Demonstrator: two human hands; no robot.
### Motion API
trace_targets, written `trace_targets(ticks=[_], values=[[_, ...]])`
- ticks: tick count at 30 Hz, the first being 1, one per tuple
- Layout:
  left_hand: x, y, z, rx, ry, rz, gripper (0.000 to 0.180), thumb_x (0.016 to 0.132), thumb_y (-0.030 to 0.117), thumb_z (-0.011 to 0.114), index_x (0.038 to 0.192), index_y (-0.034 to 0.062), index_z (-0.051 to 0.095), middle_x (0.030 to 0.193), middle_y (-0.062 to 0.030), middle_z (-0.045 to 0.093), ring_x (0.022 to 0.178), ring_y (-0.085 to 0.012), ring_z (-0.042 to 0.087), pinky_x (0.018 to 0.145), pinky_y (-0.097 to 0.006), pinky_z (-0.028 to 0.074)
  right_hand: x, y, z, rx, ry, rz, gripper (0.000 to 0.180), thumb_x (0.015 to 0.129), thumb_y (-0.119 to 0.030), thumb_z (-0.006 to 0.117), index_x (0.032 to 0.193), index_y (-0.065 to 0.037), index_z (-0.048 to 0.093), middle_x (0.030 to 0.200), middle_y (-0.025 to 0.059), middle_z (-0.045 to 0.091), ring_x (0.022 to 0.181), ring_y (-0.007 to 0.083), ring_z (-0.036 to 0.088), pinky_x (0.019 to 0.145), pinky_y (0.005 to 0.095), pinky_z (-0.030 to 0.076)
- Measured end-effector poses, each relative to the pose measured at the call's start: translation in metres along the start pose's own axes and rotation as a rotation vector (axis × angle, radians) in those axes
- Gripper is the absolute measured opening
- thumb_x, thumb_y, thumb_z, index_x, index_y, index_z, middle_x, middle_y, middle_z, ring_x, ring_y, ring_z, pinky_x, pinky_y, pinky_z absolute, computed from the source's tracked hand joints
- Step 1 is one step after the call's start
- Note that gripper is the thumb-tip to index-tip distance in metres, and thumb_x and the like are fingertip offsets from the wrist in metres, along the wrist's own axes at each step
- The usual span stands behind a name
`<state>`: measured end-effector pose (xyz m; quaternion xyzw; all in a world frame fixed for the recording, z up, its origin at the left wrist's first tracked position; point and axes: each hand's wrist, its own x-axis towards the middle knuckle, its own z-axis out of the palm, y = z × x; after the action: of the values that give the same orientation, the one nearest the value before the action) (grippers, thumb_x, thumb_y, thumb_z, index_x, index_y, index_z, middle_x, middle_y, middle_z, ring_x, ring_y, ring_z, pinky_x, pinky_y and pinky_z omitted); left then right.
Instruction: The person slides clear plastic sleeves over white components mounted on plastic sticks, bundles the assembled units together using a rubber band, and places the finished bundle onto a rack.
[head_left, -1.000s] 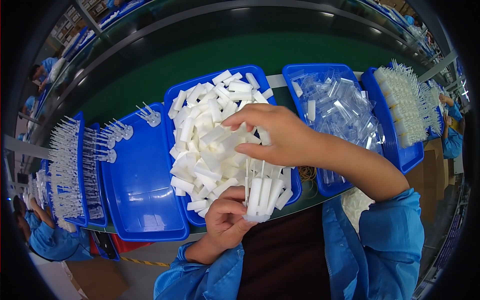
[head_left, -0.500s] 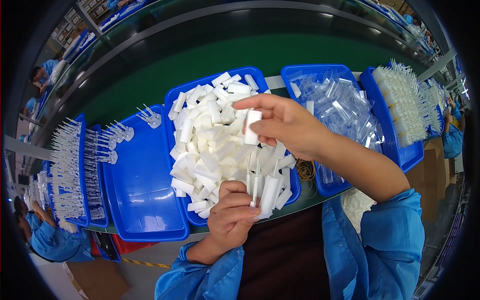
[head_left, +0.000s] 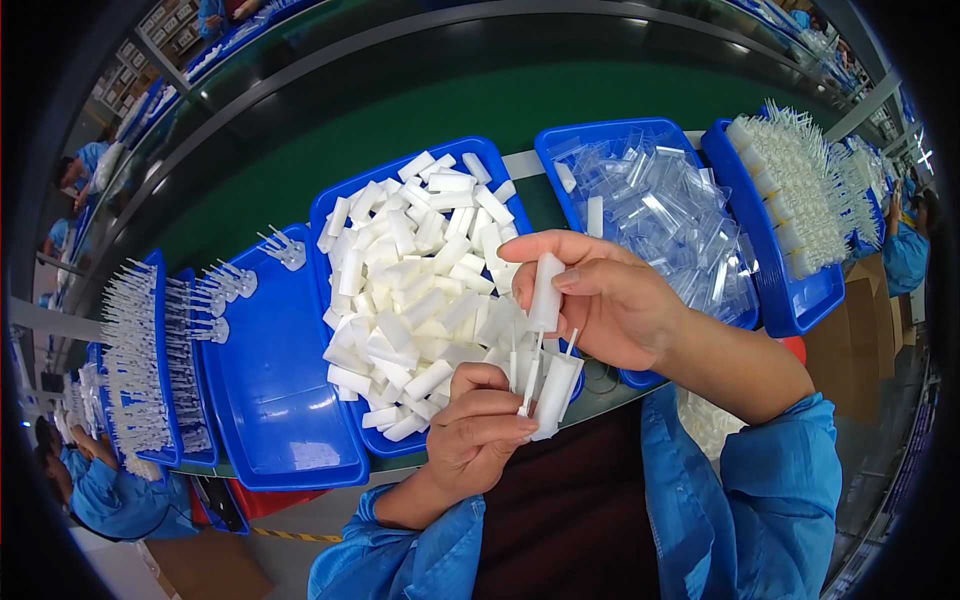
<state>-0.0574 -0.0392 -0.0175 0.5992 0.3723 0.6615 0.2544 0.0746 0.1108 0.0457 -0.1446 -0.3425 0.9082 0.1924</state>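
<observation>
My left hand is closed on a white plastic pronged piece, its thin rods pointing up. White foam sits around rods on the piece's right side. Between thumb and fingers, my right hand grips another white foam block. That block's lower end is at the tip of a rod; whether the rod has entered it I cannot tell. Behind both hands, a heap of similar foam blocks fills a blue tray.
A blue tray at left carries a few pronged pieces along its upper edges. Farther left stand racks of pronged pieces. Clear plastic parts fill a tray at right, beside stacked white pronged pieces. Co-workers sit at both sides.
My right hand has come down and right with the foam block, bringing it from above the heap to the rods. My left hand has shifted slightly right with the pronged piece.
</observation>
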Motion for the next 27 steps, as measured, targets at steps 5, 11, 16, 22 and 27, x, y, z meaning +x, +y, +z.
trace_targets(ticks=[5,11,16,22,27], values=[[0.000,0.000,0.002,-0.028,0.006,-0.030,0.014,0.077,0.007,0.068,0.091,0.0072,0.064,0.088,-0.0062,0.061,0.079,-0.0247,0.047,0.071,-0.033,0.040,-0.004,0.001,0.000,-0.153,0.003,-0.057,0.038,0.085,-0.005,0.042,0.121,0.003,0.050,0.094,0.0101,0.057,0.077,0.0128,0.056,0.068,0.0229,0.046],[0.003,0.001,0.003,0.030,-0.021,-0.039,0.014,0.078,0.008,0.067,0.092,0.0083,0.065,0.088,-0.0051,0.060,0.079,-0.0243,0.046,0.071,-0.033,0.040,-0.012,-0.012,0.002,-0.685,0.061,-0.122,0.025,0.088,-0.011,0.053,0.111,-0.004,0.062,0.086,0.0041,0.060,0.073,0.0072,0.053,0.061,0.0203,0.043],[0.003,0.000,0.003,0.139,-0.082,-0.009,0.019,0.075,0.005,0.068,0.093,0.0106,0.067,0.090,-0.0022,0.060,0.080,-0.0233,0.046,0.070,-0.030,0.039,-0.017,-0.015,-0.001,-0.931,0.127,-0.131,0.025,0.081,-0.009,0.066,0.106,-0.005,0.065,0.084,0.0009,0.060,0.069,0.0040,0.053,0.059,0.0194,0.043],[0.005,0.000,0.001,0.194,-0.126,0.025,0.025,0.068,0.001,0.069,0.091,0.0129,0.069,0.089,-0.0008,0.060,0.081,-0.0225,0.045,0.069,-0.028,0.038,-0.022,-0.028,-0.001,-1.218,0.064,-0.285,0.021,0.077,-0.009,0.070,0.098,-0.007,0.069,0.080,0.0020,0.062,0.069,0.0065,0.055,0.059,0.0212,0.044],[0.003,0.001,0.002,0.241,-0.158,0.098,0.029,0.067,-0.001,0.068,0.091,0.0144,0.069,0.089,-0.0003,0.061,0.081,-0.0229,0.045,0.069,-0.028,0.038,-0.024,-0.032,-0.006,-0.977,-0.071,-0.172,0.020,0.072,-0.010,0.074,0.092,-0.007,0.070,0.079,0.0053,0.065,0.073,0.0101,0.059,0.062,0.0230,0.047]])
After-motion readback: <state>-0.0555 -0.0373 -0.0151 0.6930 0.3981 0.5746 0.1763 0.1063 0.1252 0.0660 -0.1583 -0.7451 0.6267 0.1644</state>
